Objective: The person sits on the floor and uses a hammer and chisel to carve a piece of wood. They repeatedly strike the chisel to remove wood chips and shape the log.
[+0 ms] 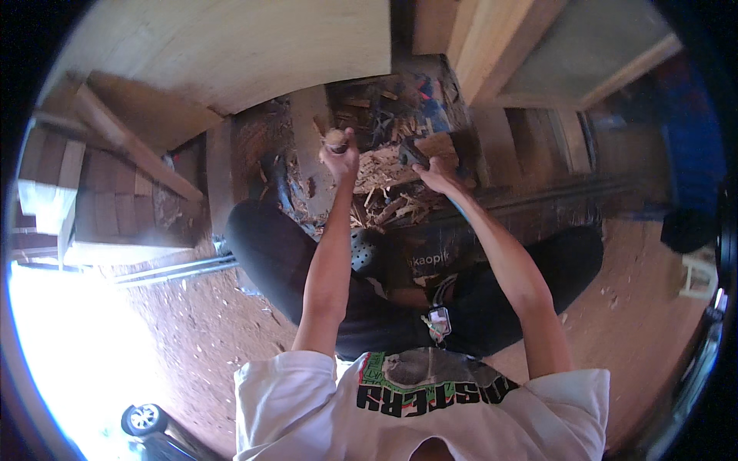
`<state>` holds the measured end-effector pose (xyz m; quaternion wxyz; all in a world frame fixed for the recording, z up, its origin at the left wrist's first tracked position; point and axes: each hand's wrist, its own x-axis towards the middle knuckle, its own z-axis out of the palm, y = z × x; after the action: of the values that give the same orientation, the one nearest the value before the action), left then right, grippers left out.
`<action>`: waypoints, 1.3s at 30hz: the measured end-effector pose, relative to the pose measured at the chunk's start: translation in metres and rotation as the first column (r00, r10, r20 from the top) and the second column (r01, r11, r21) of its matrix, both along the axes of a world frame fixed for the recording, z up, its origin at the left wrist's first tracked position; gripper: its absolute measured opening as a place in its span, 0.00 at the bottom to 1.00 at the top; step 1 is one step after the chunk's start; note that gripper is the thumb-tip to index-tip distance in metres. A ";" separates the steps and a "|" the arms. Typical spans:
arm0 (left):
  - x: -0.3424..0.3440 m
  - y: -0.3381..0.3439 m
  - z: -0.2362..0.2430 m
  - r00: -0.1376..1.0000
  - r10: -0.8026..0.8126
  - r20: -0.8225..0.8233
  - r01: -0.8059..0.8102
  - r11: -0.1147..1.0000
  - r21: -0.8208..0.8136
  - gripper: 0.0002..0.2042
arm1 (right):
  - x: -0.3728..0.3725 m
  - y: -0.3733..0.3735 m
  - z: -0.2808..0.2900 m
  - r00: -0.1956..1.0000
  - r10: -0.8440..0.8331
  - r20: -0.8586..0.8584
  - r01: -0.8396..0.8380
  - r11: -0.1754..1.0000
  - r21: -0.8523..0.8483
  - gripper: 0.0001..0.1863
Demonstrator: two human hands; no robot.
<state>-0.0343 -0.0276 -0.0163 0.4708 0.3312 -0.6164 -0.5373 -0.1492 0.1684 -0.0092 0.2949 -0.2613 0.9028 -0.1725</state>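
Observation:
My left hand [340, 160] is closed around an upright, round-topped wooden piece [336, 138] with a dark band, like a tool handle seen end-on; its lower part is hidden. Farther right, my right hand [438, 177] grips a dark, blunt-ended hand tool [410, 152], whose exact kind I cannot make out. That tool is over the right part of a pale wooden board [377, 173] with a rough, chipped surface. Loose wood chips [396, 209] are heaped along the board's near side, between my bent knees.
A large plywood panel [254, 46] stands at the far left, and a wooden frame [492, 46] at the far right. A slanted timber [138, 146] leans near stacked wood at left. My perforated grey shoe [366, 251] is close to the chips. A white stool [698, 276] stands at right.

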 end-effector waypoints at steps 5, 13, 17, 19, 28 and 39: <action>-0.001 0.010 0.006 0.973 0.148 0.178 -0.108 0.971 -0.214 0.14 | -0.011 -0.028 0.109 0.994 0.030 0.101 -0.010 0.980 -0.199 0.33; -0.002 0.012 -0.003 0.974 0.158 0.161 -0.127 0.973 -0.191 0.09 | 0.038 -0.041 0.273 0.996 -0.067 0.050 0.073 0.385 -0.920 0.20; 0.000 0.015 -0.003 0.973 0.177 0.150 -0.124 0.943 -0.309 0.08 | 0.051 -0.063 0.205 0.931 0.181 -0.318 -0.290 0.895 -0.340 0.21; 0.001 0.015 -0.002 0.978 0.182 0.097 -0.148 0.947 -0.284 0.07 | 0.052 -0.059 0.178 0.910 0.318 -0.267 -0.375 0.905 -0.201 0.23; 0.010 0.015 -0.011 0.949 0.188 0.254 -0.113 0.953 -0.283 0.07 | 0.036 -0.047 0.277 0.981 0.089 -0.171 -0.185 0.671 -0.718 0.21; 0.001 0.005 -0.020 0.982 0.153 0.114 -0.131 0.975 -0.181 0.06 | 0.013 -0.053 0.129 0.994 0.093 -0.051 -0.103 0.964 -0.247 0.27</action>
<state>-0.0330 -0.0224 -0.0368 0.4947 0.3659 -0.6640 -0.4249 -0.1359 0.1158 0.1200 0.2503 -0.3440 0.8655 -0.2646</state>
